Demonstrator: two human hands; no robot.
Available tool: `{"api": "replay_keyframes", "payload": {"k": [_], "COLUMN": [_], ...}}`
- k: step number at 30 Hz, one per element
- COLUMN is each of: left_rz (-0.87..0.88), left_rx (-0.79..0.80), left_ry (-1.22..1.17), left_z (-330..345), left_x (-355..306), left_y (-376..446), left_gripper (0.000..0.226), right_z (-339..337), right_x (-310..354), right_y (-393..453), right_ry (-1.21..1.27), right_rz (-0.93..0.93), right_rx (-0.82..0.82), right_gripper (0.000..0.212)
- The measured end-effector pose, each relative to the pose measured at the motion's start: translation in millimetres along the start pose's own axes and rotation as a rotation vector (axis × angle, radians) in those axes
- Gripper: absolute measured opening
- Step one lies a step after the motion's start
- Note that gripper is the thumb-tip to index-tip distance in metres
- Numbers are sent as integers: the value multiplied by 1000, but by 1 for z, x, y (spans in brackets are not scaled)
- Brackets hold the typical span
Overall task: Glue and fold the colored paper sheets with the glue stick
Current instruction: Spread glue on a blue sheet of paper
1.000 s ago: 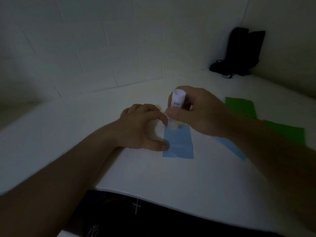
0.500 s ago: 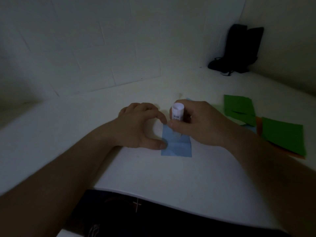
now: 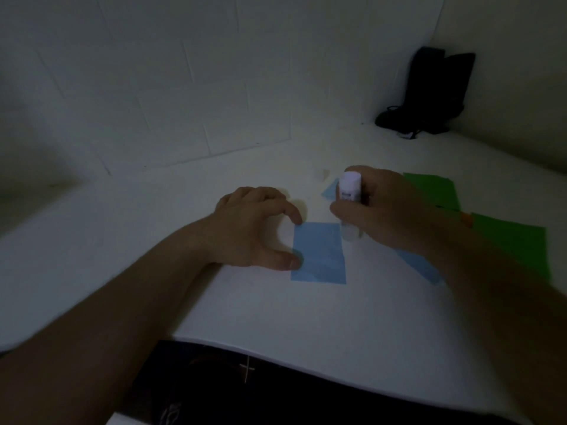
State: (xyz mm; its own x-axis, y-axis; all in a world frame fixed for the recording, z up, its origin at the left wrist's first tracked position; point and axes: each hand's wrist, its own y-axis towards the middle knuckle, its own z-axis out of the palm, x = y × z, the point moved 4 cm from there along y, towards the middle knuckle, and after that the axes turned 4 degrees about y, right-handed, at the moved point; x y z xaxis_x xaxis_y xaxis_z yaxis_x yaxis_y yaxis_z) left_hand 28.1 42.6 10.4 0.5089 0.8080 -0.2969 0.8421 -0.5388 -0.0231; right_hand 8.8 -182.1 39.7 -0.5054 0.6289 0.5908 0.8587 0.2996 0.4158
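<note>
My dark clothing shows nearest, under the rounded desk edge. Just beyond that edge lies the small blue paper, flat and upright to me. My left hand rests at the paper's left edge, thumb pressing the lower left side and forefinger touching the top left corner, the fingers curved but gripping nothing. My right hand is wrapped around the glue stick, held nearly upright with its tip at the paper's top right corner; I cannot tell whether the tip touches paper or desk. I judge I am gluing along the edges, so I should keep the left hand pinning the paper firmly and draw the stick lightly down the right edge. Right of the blue paper, partly under my wrist, lies another blue sheet, then green sheets. Farthest beyond the paper, a black bag leans in the corner.
</note>
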Motion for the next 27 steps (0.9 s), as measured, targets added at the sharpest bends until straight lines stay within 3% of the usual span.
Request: {"api": "replay_keyframes", "payload": {"k": [3, 8, 13, 19, 27], "left_rz": [4, -1, 4, 23, -13], "left_rx": [2, 0, 4, 11, 43], "left_ry": [11, 59, 19, 29, 33], "left_z": [0, 0, 0, -1, 1], "left_x": [0, 0, 1, 1, -5], "left_y": [0, 1, -1, -2, -4], "left_gripper": [76, 86, 75, 82, 75], "right_z": [12, 34, 26, 11, 12], "right_x": [13, 25, 22, 10, 17], "right_y": [2, -3, -7, -10, -3], "right_ry": [109, 152, 151, 46, 127], "right_rz": [4, -38, -31, -3, -5], "right_rx": [-29, 115, 143, 157, -18], "right_gripper": [31, 15, 16, 23, 27]}}
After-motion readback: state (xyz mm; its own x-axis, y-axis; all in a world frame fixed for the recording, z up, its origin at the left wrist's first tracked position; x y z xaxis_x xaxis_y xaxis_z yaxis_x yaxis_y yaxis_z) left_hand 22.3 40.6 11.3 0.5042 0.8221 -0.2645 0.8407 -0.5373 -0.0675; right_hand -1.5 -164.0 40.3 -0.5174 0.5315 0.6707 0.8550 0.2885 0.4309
